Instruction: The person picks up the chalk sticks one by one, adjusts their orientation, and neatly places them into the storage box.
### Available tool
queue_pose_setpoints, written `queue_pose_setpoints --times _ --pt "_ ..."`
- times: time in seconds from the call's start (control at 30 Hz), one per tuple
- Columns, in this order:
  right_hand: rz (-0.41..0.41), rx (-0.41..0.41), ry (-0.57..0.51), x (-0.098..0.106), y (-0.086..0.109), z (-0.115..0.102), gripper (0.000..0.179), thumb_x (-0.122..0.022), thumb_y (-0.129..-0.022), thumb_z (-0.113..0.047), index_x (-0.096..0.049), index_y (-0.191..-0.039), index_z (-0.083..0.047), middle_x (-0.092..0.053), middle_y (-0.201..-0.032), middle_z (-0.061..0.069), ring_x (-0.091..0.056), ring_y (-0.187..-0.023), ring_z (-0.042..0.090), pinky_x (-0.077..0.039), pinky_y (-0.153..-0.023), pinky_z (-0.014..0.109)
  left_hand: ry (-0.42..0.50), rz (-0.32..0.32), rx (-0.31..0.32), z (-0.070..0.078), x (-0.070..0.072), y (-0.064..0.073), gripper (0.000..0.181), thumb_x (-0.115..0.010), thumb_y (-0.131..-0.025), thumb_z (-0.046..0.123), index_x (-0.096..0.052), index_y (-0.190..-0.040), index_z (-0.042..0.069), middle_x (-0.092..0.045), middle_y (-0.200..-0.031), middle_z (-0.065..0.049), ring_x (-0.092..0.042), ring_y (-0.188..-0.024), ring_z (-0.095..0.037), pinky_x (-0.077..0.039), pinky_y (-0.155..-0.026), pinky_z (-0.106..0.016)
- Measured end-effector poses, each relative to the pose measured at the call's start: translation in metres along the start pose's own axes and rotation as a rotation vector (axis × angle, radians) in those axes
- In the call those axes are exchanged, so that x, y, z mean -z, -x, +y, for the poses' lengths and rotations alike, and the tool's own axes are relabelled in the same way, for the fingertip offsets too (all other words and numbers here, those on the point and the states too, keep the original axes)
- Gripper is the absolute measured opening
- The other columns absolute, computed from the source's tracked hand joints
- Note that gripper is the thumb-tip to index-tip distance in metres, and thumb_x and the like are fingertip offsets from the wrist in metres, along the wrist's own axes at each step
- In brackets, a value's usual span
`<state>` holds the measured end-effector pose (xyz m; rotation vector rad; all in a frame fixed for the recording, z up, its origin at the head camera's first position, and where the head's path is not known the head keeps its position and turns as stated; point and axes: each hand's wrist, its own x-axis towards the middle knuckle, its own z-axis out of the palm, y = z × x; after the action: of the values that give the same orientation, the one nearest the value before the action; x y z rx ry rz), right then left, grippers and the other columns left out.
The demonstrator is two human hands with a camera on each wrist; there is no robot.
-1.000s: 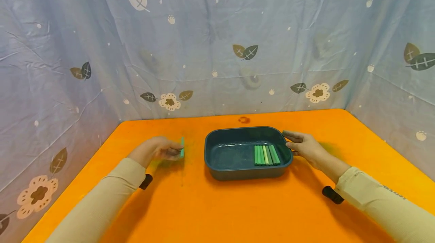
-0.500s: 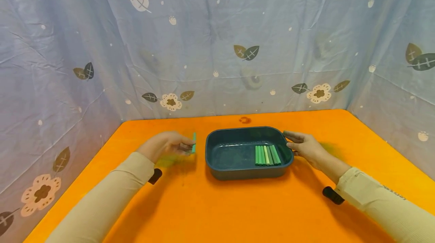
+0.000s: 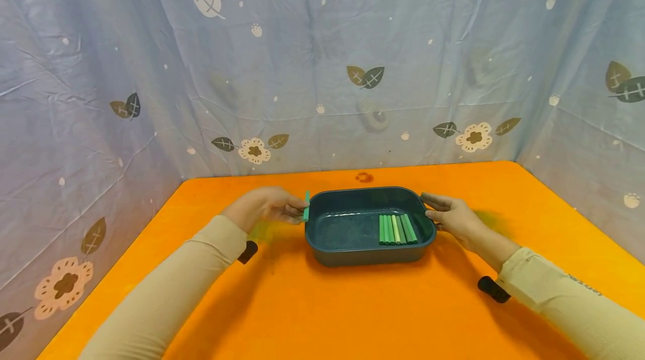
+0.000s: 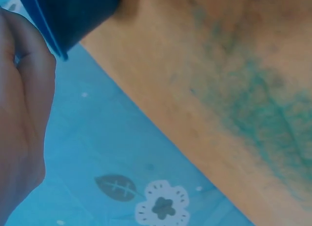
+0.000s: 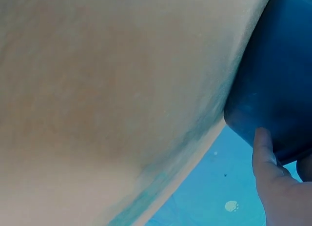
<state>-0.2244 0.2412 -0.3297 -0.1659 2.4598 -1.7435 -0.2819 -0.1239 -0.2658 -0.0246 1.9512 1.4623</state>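
In the head view a dark blue-grey rectangular dish (image 3: 347,258) stands on the orange table. Several green chalk sticks (image 3: 385,229), one of them paler, lie side by side in its right half. My left hand (image 3: 274,205) pinches another green chalk stick (image 3: 306,214) upright at the dish's left rim. Whether that stick touches the rim, I cannot tell. In the left wrist view the fingertips and the stick are out of sight. At the dish's right end my right hand (image 3: 453,219) rests with fairly straight fingers; one finger (image 5: 263,145) presses the outer wall in the right wrist view.
Patterned blue-grey curtains (image 3: 322,57) hang behind the orange table (image 3: 322,315) and along both sides. Green powder smudges (image 4: 263,113) mark the tabletop near the left hand. A small reddish stain (image 3: 364,177) lies behind the dish.
My left hand has moved right with the green chalk stick, from well left of the dish up to its left rim. The right hand and the dish have stayed in place.
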Motion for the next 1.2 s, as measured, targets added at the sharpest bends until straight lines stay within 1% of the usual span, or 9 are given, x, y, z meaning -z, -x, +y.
queue_pose_setpoints --times 0.23,0.27,0.43,0.53,0.67,0.77,0.87,1.03,1.2 --pt "0.025 -0.012 -0.023 -0.003 0.0 0.001 0.055 -0.041 -0.104 -0.001 -0.015 -0.152 0.006 -0.016 -0.155 0.028 -0.033 -0.134 0.046 -0.053 -0.076 0.025 0.009 0.062 0.025 0.009 -0.012 -0.014 0.01 -0.053 -0.1 0.003 -0.057 -0.102 -0.006 -0.055 -0.085 -0.011 -0.058 -0.075 -0.017 -0.057 -0.082 -0.028" --pt "0.025 -0.013 -0.026 -0.003 0.0 0.001 0.055 -0.041 -0.104 -0.001 -0.015 -0.152 0.006 -0.015 -0.155 0.028 -0.033 -0.134 0.046 -0.053 -0.075 0.025 0.022 0.037 0.032 0.009 -0.01 -0.019 0.01 -0.057 -0.098 0.003 -0.058 -0.102 -0.006 -0.055 -0.086 -0.012 -0.059 -0.075 -0.018 -0.057 -0.082 -0.029" --pt "0.027 -0.018 -0.033 -0.003 0.001 0.002 0.055 -0.04 -0.105 -0.003 -0.014 -0.152 0.006 -0.015 -0.155 0.028 -0.032 -0.134 0.046 -0.053 -0.074 0.025 0.007 0.025 0.046 0.016 -0.019 -0.025 0.014 -0.059 -0.097 0.005 -0.059 -0.105 -0.006 -0.056 -0.085 -0.012 -0.059 -0.076 -0.018 -0.056 -0.086 -0.029" --pt "0.027 -0.018 -0.032 -0.003 0.001 0.002 0.055 -0.041 -0.105 -0.003 -0.014 -0.152 0.005 -0.014 -0.155 0.028 -0.031 -0.135 0.047 -0.053 -0.073 0.025 -0.025 0.05 0.044 0.023 -0.032 -0.021 0.012 -0.054 -0.1 0.006 -0.057 -0.106 -0.005 -0.056 -0.084 -0.01 -0.059 -0.073 -0.017 -0.057 -0.083 -0.028" --pt "0.027 -0.021 -0.034 -0.003 0.001 0.002 0.055 -0.041 -0.104 -0.002 -0.014 -0.152 0.005 -0.015 -0.155 0.028 -0.031 -0.135 0.047 -0.053 -0.072 0.025 -0.03 0.032 0.05 0.028 -0.041 -0.022 0.009 -0.053 -0.101 0.005 -0.056 -0.101 -0.003 -0.055 -0.084 -0.011 -0.059 -0.071 -0.017 -0.058 -0.069 -0.024" --pt "0.022 -0.022 -0.033 -0.002 0.001 0.002 0.055 -0.041 -0.104 -0.002 -0.014 -0.152 0.005 -0.015 -0.155 0.028 -0.031 -0.135 0.047 -0.053 -0.074 0.026 -0.039 0.013 0.061 0.033 -0.046 -0.025 0.009 -0.053 -0.101 0.005 -0.057 -0.101 -0.003 -0.055 -0.083 -0.011 -0.059 -0.071 -0.018 -0.057 -0.065 -0.023" --pt "0.014 -0.02 -0.033 -0.001 0.001 0.002 0.055 -0.041 -0.104 -0.002 -0.014 -0.152 0.005 -0.014 -0.155 0.028 -0.03 -0.135 0.048 -0.053 -0.076 0.027 -0.05 0.001 0.071 0.036 -0.052 -0.03 0.009 -0.053 -0.1 0.005 -0.057 -0.103 -0.003 -0.056 -0.084 -0.011 -0.059 -0.073 -0.019 -0.057 -0.071 -0.024" --pt "0.01 -0.021 -0.037 -0.002 0.001 0.0 0.055 -0.042 -0.104 -0.001 -0.015 -0.152 0.005 -0.015 -0.155 0.028 -0.03 -0.135 0.048 -0.053 -0.076 0.029 -0.056 0.007 0.088 0.04 -0.061 -0.038 0.011 -0.055 -0.099 0.005 -0.057 -0.107 -0.003 -0.057 -0.087 -0.013 -0.059 -0.078 -0.022 -0.054 -0.091 -0.031" --pt "0.016 -0.019 -0.047 -0.004 0.001 -0.002 0.055 -0.042 -0.104 0.0 -0.016 -0.152 0.005 -0.016 -0.155 0.028 -0.031 -0.135 0.046 -0.054 -0.076 0.027 -0.064 -0.004 0.095 0.042 -0.07 -0.044 0.026 -0.055 -0.099 0.004 -0.055 -0.124 -0.007 -0.055 -0.099 -0.016 -0.056 -0.085 -0.025 -0.047 -0.102 -0.035"
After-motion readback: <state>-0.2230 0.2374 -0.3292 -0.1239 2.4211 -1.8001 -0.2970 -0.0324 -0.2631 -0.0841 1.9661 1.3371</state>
